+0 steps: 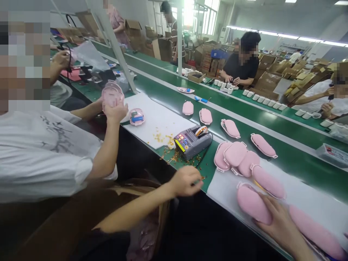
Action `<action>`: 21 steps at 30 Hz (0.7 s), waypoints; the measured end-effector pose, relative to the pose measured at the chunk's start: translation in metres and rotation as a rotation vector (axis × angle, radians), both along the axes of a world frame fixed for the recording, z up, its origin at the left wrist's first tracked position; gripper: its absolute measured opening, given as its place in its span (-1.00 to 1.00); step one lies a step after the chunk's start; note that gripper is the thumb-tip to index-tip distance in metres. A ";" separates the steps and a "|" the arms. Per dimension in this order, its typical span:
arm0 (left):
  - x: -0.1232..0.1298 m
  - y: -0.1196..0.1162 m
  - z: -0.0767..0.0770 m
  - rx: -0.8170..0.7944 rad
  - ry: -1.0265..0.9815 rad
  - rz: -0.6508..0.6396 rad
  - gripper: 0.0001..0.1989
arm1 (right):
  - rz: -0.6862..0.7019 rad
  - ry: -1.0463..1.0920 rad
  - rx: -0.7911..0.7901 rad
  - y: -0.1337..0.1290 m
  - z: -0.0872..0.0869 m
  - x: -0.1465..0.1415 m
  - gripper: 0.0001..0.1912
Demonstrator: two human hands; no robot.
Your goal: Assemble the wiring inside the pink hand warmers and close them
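My left hand is at the table edge in front of the grey tape dispenser, its fingers curled together. A tiny amber scrap shows by its fingertips; whether they pinch it I cannot tell. My right hand is wrapped round a rounded pink case above the white sheet at the right. Beyond it lies a group of pink cases, some overlapping. Another long pink case sits to the right of my right hand.
A co-worker at the left holds a pink shell near an open case with a blue part. Amber scraps surround the dispenser. Several pink cases stand on the green belt. An open carton is below the table edge.
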State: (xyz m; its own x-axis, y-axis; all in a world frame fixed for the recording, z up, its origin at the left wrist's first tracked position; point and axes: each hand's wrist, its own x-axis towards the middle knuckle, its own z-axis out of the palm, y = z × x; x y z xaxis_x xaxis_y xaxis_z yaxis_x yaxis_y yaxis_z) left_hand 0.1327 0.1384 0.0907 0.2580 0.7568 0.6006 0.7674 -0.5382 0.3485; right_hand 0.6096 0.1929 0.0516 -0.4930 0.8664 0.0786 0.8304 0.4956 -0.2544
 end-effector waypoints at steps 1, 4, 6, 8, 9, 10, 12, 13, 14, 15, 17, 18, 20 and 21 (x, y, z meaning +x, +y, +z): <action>0.024 -0.001 -0.008 -0.003 0.038 -0.086 -0.63 | 0.025 -0.016 0.056 -0.009 -0.014 -0.005 -0.17; 0.090 0.003 -0.021 -0.017 0.132 -0.273 -0.54 | 0.073 -0.018 0.178 -0.024 -0.038 -0.018 -0.20; 0.124 0.009 -0.027 -0.036 0.185 -0.317 -0.41 | 0.079 -0.014 0.208 -0.030 -0.043 -0.022 -0.17; 0.150 0.015 -0.032 -0.061 0.238 -0.328 -0.31 | 0.065 -0.008 0.215 -0.034 -0.043 -0.020 -0.14; 0.160 0.017 -0.036 -0.074 0.264 -0.330 -0.29 | 0.058 -0.003 0.210 -0.036 -0.043 -0.018 -0.14; 0.168 0.020 -0.040 -0.087 0.288 -0.334 -0.28 | 0.053 0.007 0.206 -0.037 -0.044 -0.016 -0.15; 0.179 0.025 -0.049 -0.110 0.328 -0.343 -0.28 | 0.071 0.032 0.202 -0.037 -0.046 -0.010 -0.17; 0.182 0.027 -0.053 -0.122 0.342 -0.341 -0.28 | 0.085 0.050 0.200 -0.036 -0.048 -0.007 -0.16; 0.184 0.030 -0.056 -0.135 0.350 -0.336 -0.28 | 0.095 0.072 0.194 -0.034 -0.050 -0.006 -0.16; 0.184 0.032 -0.058 -0.149 0.353 -0.327 -0.28 | 0.095 0.100 0.182 -0.033 -0.052 -0.005 -0.15; 0.184 0.032 -0.060 -0.184 0.341 -0.304 -0.27 | 0.051 0.178 0.134 -0.036 -0.051 -0.006 -0.12; 0.183 0.030 -0.060 -0.203 0.325 -0.295 -0.26 | 0.011 0.228 0.103 -0.042 -0.049 -0.007 -0.09; 0.183 0.021 -0.059 -0.245 0.275 -0.291 -0.27 | -0.076 0.344 0.040 -0.060 -0.041 -0.010 -0.01; 0.182 0.015 -0.059 -0.268 0.241 -0.295 -0.27 | -0.110 0.406 0.006 -0.071 -0.036 -0.013 0.06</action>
State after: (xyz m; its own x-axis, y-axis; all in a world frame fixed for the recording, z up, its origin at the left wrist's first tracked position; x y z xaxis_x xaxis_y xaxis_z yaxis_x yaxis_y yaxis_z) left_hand 0.3149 0.1539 0.0319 0.5938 0.7505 0.2901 0.6713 -0.6608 0.3356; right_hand 0.5969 0.1216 0.0151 -0.3255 0.9112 0.2527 0.7117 0.4120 -0.5690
